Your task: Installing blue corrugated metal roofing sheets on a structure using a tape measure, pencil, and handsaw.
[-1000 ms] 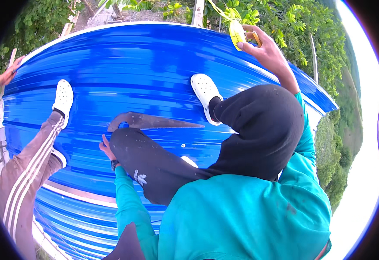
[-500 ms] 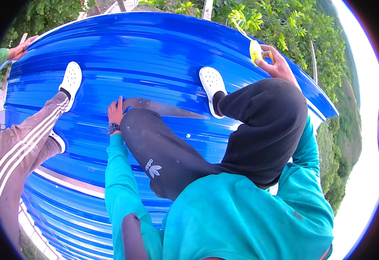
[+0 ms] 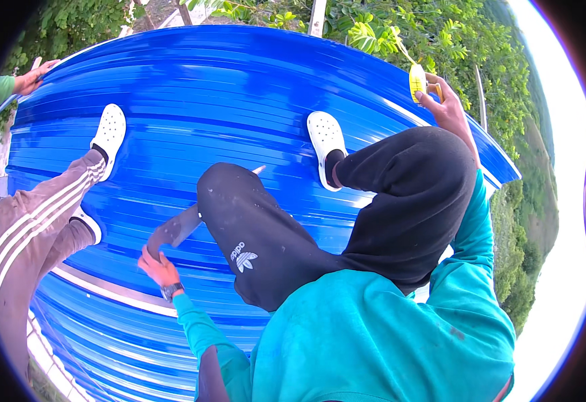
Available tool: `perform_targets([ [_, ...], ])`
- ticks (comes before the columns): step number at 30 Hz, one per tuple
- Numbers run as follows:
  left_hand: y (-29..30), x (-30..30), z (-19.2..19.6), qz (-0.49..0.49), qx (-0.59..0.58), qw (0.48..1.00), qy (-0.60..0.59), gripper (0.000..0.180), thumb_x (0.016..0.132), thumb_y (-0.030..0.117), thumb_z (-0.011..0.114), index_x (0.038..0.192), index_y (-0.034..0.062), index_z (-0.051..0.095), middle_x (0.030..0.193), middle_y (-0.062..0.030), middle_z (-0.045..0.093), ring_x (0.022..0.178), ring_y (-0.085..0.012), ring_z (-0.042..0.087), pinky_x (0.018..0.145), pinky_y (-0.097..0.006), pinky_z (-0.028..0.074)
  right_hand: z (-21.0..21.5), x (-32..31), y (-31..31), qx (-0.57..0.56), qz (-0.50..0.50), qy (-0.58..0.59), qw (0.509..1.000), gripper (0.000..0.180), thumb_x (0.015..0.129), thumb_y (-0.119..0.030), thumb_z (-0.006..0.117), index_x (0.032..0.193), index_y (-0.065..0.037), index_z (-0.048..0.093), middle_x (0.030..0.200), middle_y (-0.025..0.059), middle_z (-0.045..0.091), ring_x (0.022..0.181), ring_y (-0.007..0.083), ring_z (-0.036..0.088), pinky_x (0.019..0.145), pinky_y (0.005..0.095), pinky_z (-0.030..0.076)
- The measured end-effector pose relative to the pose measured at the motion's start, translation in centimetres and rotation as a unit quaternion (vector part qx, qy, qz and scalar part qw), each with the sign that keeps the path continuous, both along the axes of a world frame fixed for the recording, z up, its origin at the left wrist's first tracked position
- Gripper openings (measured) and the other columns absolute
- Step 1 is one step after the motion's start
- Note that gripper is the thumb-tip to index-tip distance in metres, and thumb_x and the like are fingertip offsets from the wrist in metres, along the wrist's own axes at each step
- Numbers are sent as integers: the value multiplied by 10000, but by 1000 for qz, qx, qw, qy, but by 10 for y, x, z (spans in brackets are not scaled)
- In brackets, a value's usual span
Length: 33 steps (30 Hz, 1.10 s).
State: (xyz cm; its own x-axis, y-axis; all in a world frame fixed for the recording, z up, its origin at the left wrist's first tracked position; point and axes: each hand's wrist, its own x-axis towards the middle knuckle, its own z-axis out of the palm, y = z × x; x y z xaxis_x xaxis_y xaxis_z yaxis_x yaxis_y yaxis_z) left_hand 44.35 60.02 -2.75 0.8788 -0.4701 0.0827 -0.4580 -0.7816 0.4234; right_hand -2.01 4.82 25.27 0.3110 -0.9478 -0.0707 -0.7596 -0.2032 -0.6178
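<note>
Now the left hand (image 3: 159,266) gripped the long blade (image 3: 176,231) flat on the blue roof sheet (image 3: 226,94), the right hand (image 3: 444,107) pinched the yellow tape measure (image 3: 418,80) at the edge; marking looked underway, steady alignment needed next.

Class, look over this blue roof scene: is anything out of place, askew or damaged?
One thing: a long dark blade lies loose and slantwise on the blue roof sheet, partly under the knee, by the left hand. No sheet damage shows.

Long dark blade (image 3: 179,228): flat on the blue corrugated roof sheet, handle end gripped by left hand (image 3: 157,266), mid-length hidden under the knee, tip showing past it. Yellow tape measure (image 3: 418,80): pinched upright in right hand (image 3: 447,107) at the sheet's far edge.
</note>
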Motion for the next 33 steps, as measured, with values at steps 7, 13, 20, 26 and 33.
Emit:
perform_targets([
  [7,128,-53,-35,164,18,984,66,610,915,-13,675,1473,52,436,1306,-259,469,1188,-471,524,992,-560,473,25,-31,1,-36,-34,-26,998,616,927,-343,736,1434,-49,548,1178,154,715,1112,215,647,1009,351,456],
  [13,169,-53,-42,220,134,964,68,612,913,78,718,1466,97,456,1303,-231,529,1205,-467,545,980,-555,482,37,-51,-4,-33,-83,-69,994,590,939,-294,735,1437,-42,544,1142,114,715,1003,153,657,923,315,496],
  [20,39,-17,9,146,244,959,-6,550,884,165,756,1380,32,560,1355,-233,570,1287,-395,522,1067,-524,435,40,-11,-40,-19,-10,-45,999,641,865,-316,777,1428,-88,572,1216,151,682,1066,213,663,992,377,488],
  [26,-378,-53,241,-309,-180,928,-107,367,943,76,682,1299,1,633,1325,-199,619,1272,-375,566,1066,-460,455,43,59,-94,-86,222,126,963,651,796,-345,784,1369,-97,600,1203,176,660,1065,387,674,909,451,548],
  [33,-592,-128,269,-644,-123,746,115,818,830,339,853,1477,16,470,1346,-203,617,1236,-370,607,1070,-421,469,21,114,-123,-26,308,62,949,676,763,-403,831,1268,-20,597,1086,226,699,1021,409,687,884,457,551],
])
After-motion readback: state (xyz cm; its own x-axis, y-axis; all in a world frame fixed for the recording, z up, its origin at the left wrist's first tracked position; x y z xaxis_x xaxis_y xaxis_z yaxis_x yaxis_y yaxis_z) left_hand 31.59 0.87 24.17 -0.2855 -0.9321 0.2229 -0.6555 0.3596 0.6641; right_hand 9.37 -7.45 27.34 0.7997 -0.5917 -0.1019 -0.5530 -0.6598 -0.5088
